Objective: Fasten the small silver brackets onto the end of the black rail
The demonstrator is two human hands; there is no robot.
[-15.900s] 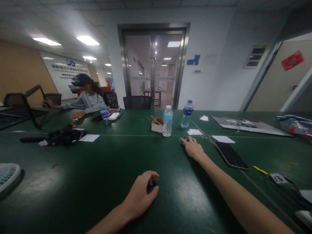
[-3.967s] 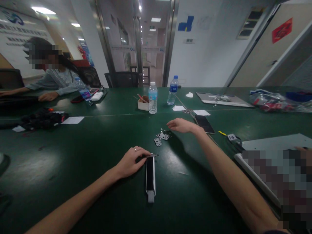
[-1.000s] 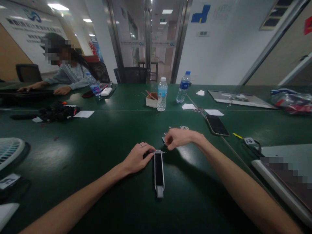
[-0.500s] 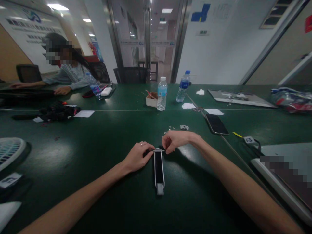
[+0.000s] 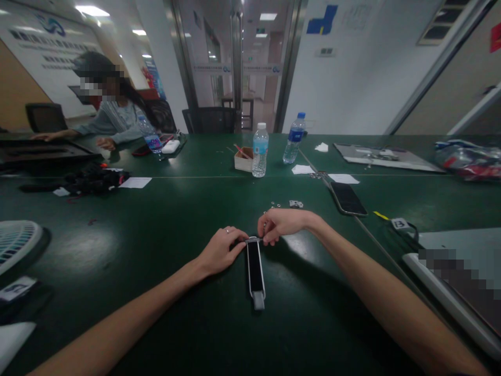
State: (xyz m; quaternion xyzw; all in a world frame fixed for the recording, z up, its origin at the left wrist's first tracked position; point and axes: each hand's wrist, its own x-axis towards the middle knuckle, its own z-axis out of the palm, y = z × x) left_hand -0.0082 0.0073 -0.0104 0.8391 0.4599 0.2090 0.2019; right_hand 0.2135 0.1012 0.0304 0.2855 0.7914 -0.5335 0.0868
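A long narrow black piece with a white frame (image 5: 255, 269) lies flat on the dark green table in front of me. Its near end carries a grey tab (image 5: 259, 301), and a thin metal crossbar (image 5: 253, 239) runs across its far end. My left hand (image 5: 222, 251) rests on the table, a ring on one finger, thumb and fingers closed at the crossbar's left end. From the other side my right hand (image 5: 279, 225) pinches the right end with curled fingers; anything small between those fingertips is hidden. Just beyond it lie small nuts or rings (image 5: 276, 204) and a small metal bracket (image 5: 296, 204).
Beyond stand two water bottles (image 5: 260, 151) (image 5: 293, 138) and a small box (image 5: 243, 161) with a red item. A phone (image 5: 347, 198) and a laptop-like device (image 5: 462, 266) lie right. At left are a white slatted object (image 5: 19, 243), black cables (image 5: 94, 180) and a seated person (image 5: 117, 117).
My right hand has shifted slightly left, closer to the crossbar. The black piece has moved a little, its near end slightly right and away from me. The co-worker's hands have moved.
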